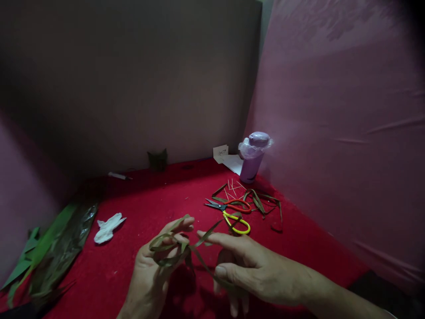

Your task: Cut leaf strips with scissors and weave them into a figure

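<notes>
while left hand (153, 265) holds looped strips (184, 249), right hand (254, 266) touches them.

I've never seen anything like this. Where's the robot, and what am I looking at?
There's no robot here, just a person's two bare hands. The single picture comes from a camera worn on their head, looking forward and down.

The left hand holds looped green leaf strips. Ends reach the right hand; whether it grips them is hard to tell.

On the red surface lie scissors with one red and one yellow handle, thin pale sticks, a crumpled white tissue and what looks like a syringe. A purple cup stands behind.
</notes>
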Available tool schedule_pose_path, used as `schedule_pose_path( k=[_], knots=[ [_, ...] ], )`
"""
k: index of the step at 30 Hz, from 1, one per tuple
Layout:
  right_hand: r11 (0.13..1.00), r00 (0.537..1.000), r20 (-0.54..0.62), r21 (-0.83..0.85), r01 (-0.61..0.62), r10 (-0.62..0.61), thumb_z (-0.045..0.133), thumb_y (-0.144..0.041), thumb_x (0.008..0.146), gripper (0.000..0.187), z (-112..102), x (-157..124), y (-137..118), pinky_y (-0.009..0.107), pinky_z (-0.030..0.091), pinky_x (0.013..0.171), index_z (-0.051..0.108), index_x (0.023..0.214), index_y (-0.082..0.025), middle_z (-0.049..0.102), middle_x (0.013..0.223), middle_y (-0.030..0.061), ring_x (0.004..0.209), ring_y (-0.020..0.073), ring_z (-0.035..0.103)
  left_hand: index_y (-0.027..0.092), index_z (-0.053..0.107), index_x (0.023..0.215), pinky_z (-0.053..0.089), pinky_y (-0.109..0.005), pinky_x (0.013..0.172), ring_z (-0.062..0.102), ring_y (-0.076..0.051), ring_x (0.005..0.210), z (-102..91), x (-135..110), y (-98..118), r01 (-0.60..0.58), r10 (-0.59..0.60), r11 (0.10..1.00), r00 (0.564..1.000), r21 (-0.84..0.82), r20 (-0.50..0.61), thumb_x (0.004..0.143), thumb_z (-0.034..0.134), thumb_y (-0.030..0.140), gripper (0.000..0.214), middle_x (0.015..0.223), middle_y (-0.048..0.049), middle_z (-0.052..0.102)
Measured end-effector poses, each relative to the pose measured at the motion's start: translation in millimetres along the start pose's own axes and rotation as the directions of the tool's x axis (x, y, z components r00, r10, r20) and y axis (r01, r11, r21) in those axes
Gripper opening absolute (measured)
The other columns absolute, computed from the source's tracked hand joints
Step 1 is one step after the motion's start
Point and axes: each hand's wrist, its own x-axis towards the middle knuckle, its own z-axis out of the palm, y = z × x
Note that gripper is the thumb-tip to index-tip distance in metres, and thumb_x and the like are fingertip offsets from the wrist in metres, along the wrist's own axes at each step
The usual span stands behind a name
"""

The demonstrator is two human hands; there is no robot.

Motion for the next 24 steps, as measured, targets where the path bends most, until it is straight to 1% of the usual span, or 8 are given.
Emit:
schedule_pose_path(
  k=[3, 6, 10, 13, 16, 19, 21, 24],
  knots=[
    [1.000, 0.999, -0.047, -0.021, 0.023, -0.024, 0.047, -0.019, 0.088, 0.054, -0.5, 0.9, 3.7, 0.020, 0.045, 0.054, 0.030, 0.139, -0.026, 0.056, 0.070, -0.0023, 0.052, 0.0063, 0.053, 0.022, 0.073, 0.072, 0.050, -0.026, 0.080, 0.059, -0.024, 0.102, -2.1, 1.3, -2.3, -0.012, 0.012, 1.000, 1.000, 0.013, 0.019, 0.067, 0.071, 0.016, 0.008, 0.115, -0.0061, 0.064],
    [0.997, 0.996, -0.052, -0.016, 0.069, -0.070, 0.047, -0.019, 0.088, 0.051, -0.7, 1.7, 5.9, 0.023, 0.046, 0.055, 0.035, 0.136, -0.025, 0.054, 0.066, -0.0036, 0.052, 0.0071, 0.051, 0.021, 0.072, 0.070, 0.050, -0.030, 0.083, 0.058, -0.026, 0.105, -3.6, 2.0, -3.0, -0.029, 0.028, 0.999, 0.999, 0.022, 0.035, 0.069, 0.069, 0.015, 0.007, 0.116, -0.0069, 0.064],
    [0.984, 0.985, -0.043, -0.076, 0.163, -0.167, 0.049, -0.016, 0.086, 0.041, 0.0, 2.0, 5.3, 0.020, 0.039, 0.051, 0.047, 0.127, -0.021, 0.051, 0.060, -0.0048, 0.051, 0.0067, 0.046, 0.021, 0.072, 0.066, 0.052, -0.027, 0.077, 0.061, -0.025, 0.098, -3.0, 2.3, -0.8, -0.047, 0.044, 0.998, 0.997, 0.053, 0.062, 0.069, 0.070, 0.016, 0.006, 0.116, -0.0067, 0.064],
    [0.979, 0.979, -0.038, -0.049, 0.198, -0.200, 0.048, -0.014, 0.086, 0.035, 0.5, 2.4, 5.0, 0.019, 0.034, 0.048, 0.050, 0.121, -0.020, 0.046, 0.058, -0.0062, 0.050, 0.0059, 0.040, 0.022, 0.071, 0.064, 0.053, -0.024, 0.074, 0.061, -0.023, 0.097, -0.3, 2.2, 2.1, -0.037, 0.035, 0.998, 0.999, 0.057, 0.038, 0.067, 0.071, 0.015, 0.008, 0.113, -0.0051, 0.065],
    [0.978, 0.978, -0.027, -0.036, 0.205, -0.206, 0.047, -0.013, 0.087, 0.032, 0.2, 2.5, 5.5, 0.019, 0.034, 0.050, 0.051, 0.118, -0.019, 0.044, 0.059, -0.0064, 0.051, 0.0059, 0.039, 0.022, 0.070, 0.063, 0.052, -0.022, 0.074, 0.061, -0.021, 0.096, 1.7, 1.6, 3.9, -0.028, 0.026, 0.998, 0.999, 0.060, 0.028, 0.067, 0.071, 0.016, 0.007, 0.111, -0.0043, 0.066],
    [0.979, 0.978, -0.047, -0.056, 0.198, -0.201, 0.046, -0.012, 0.086, 0.030, -0.5, 2.2, 6.4, 0.019, 0.034, 0.050, 0.051, 0.115, -0.018, 0.045, 0.059, -0.0063, 0.051, 0.0060, 0.040, 0.021, 0.070, 0.062, 0.052, -0.022, 0.074, 0.060, -0.022, 0.098, 1.0, 1.3, 3.1, -0.022, 0.020, 0.998, 0.999, 0.062, 0.031, 0.065, 0.073, 0.016, 0.007, 0.111, -0.0047, 0.065],
    [0.977, 0.979, -0.060, -0.101, 0.188, -0.194, 0.047, -0.013, 0.086, 0.026, -0.8, 1.7, 7.0, 0.018, 0.034, 0.049, 0.053, 0.111, -0.017, 0.046, 0.060, -0.0060, 0.051, 0.0059, 0.041, 0.020, 0.069, 0.062, 0.052, -0.022, 0.074, 0.058, -0.022, 0.100, -0.7, 1.8, 1.0, -0.007, 0.005, 0.997, 0.999, 0.073, 0.035, 0.065, 0.073, 0.016, 0.006, 0.113, -0.0050, 0.064],
    [0.966, 0.980, -0.088, -0.205, 0.158, -0.179, 0.048, -0.014, 0.085, 0.018, -1.2, 0.0, 6.6, 0.017, 0.033, 0.048, 0.059, 0.100, -0.015, 0.044, 0.057, -0.0065, 0.050, 0.0053, 0.037, 0.020, 0.070, 0.065, 0.052, -0.024, 0.074, 0.057, -0.023, 0.101, -3.2, 3.4, -2.6, -0.003, -0.001, 0.997, 0.998, 0.078, 0.062, 0.072, 0.067, 0.017, 0.008, 0.118, -0.0059, 0.061]
  ],
)
